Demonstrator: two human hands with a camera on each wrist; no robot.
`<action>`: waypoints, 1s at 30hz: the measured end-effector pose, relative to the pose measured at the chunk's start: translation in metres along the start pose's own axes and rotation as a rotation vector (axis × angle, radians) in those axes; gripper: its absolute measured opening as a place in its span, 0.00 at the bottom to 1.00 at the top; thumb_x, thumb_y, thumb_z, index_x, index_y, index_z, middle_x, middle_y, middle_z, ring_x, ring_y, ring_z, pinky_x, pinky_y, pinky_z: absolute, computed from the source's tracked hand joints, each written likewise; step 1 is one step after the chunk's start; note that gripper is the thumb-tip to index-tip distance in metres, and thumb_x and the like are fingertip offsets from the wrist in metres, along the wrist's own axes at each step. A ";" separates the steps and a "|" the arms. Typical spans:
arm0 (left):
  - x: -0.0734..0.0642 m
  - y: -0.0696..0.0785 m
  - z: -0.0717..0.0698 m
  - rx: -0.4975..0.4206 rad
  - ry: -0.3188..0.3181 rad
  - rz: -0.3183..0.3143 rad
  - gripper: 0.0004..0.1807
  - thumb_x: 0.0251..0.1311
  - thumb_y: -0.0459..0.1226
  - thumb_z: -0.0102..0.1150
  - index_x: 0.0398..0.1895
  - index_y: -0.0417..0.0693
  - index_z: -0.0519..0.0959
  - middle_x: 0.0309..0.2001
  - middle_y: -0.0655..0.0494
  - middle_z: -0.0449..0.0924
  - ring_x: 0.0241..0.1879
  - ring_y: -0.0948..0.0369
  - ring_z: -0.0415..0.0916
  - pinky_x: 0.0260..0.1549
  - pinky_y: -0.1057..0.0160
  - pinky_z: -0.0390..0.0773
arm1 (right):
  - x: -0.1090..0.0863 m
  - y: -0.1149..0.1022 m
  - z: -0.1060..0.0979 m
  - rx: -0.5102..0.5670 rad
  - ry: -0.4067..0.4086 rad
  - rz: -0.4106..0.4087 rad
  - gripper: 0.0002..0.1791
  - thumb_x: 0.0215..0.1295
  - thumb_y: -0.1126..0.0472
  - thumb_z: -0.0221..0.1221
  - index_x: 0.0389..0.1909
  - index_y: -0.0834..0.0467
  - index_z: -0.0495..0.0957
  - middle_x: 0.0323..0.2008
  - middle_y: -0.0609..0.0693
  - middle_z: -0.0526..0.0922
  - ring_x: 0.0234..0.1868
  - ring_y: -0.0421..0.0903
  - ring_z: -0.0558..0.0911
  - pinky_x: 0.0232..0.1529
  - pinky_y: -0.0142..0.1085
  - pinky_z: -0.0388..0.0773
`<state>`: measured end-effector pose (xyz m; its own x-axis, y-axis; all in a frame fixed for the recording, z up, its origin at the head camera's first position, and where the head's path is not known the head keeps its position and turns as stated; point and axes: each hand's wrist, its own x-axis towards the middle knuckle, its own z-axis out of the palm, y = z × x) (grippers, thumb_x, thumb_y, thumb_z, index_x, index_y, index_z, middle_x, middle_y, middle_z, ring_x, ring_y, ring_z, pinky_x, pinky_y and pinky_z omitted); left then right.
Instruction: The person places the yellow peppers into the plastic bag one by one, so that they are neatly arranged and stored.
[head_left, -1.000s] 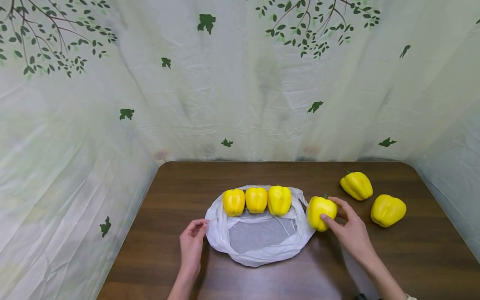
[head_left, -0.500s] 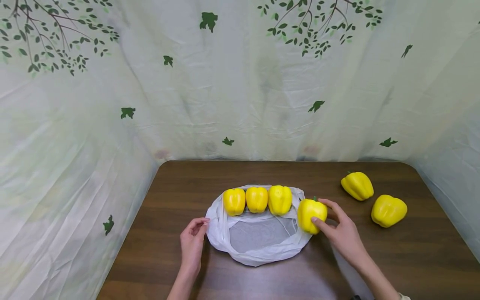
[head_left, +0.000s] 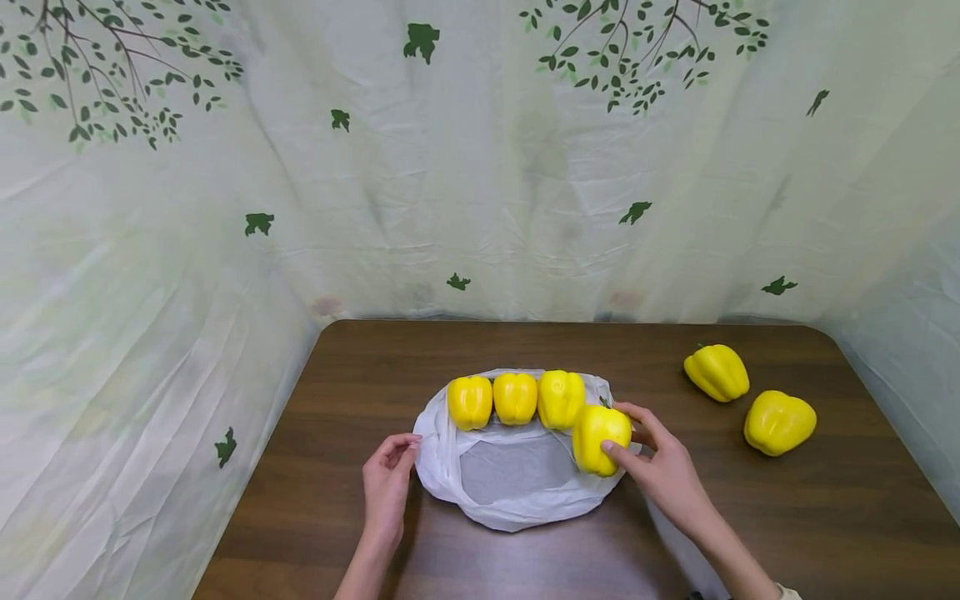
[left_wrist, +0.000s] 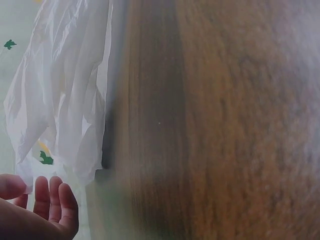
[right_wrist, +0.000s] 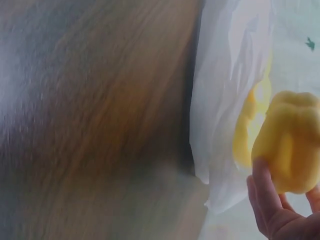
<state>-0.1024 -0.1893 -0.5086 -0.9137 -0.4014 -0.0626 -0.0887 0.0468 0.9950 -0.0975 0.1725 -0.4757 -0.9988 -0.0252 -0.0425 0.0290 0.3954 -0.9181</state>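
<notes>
A white plastic bag (head_left: 517, 515) lies spread with its mouth up on the table. Three yellow bell peppers (head_left: 515, 398) stand in a row along its far side. My left hand (head_left: 387, 479) pinches the bag's left edge between thumb and fingertips, as the left wrist view also shows. With thumb and fingers, my right hand (head_left: 663, 462) grips another yellow bell pepper (head_left: 600, 440), stem pointing away, over the right part of the bag. In the right wrist view this held pepper (right_wrist: 290, 142) is above the bag's rim, in front of the others.
Two more yellow bell peppers, one farther back (head_left: 717, 372) and one nearer (head_left: 780, 422), lie on the brown wooden table (head_left: 840, 500) at the right. A pale curtain (head_left: 525, 208) with leaf prints hangs behind the table and along its sides.
My right hand has carried its bell pepper leftward, from beside the bag's right edge to over the bag's right part. My left hand keeps its pinch on the bag's edge.
</notes>
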 end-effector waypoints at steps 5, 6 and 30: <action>0.000 0.000 -0.001 -0.005 0.002 -0.007 0.10 0.66 0.29 0.57 0.46 0.30 0.81 0.44 0.43 0.81 0.40 0.63 0.76 0.41 0.72 0.74 | -0.001 -0.002 0.006 0.008 -0.014 0.003 0.33 0.60 0.42 0.67 0.64 0.44 0.70 0.64 0.50 0.71 0.56 0.56 0.76 0.43 0.40 0.78; 0.000 0.000 -0.001 -0.005 0.001 -0.009 0.10 0.66 0.29 0.57 0.46 0.31 0.81 0.44 0.43 0.81 0.40 0.63 0.76 0.41 0.72 0.74 | -0.002 -0.001 0.007 0.015 -0.017 0.005 0.33 0.59 0.43 0.67 0.64 0.44 0.70 0.65 0.50 0.70 0.56 0.57 0.76 0.43 0.40 0.79; 0.000 0.001 -0.003 -0.002 0.000 -0.010 0.09 0.66 0.28 0.57 0.46 0.31 0.81 0.43 0.44 0.80 0.39 0.63 0.76 0.40 0.72 0.75 | -0.002 -0.002 0.042 0.193 -0.130 -0.018 0.31 0.57 0.52 0.71 0.63 0.43 0.73 0.65 0.49 0.69 0.55 0.56 0.78 0.42 0.38 0.82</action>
<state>-0.1017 -0.1919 -0.5078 -0.9129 -0.4018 -0.0724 -0.0968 0.0407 0.9945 -0.0940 0.1336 -0.4906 -0.9860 -0.1541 -0.0640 0.0304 0.2111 -0.9770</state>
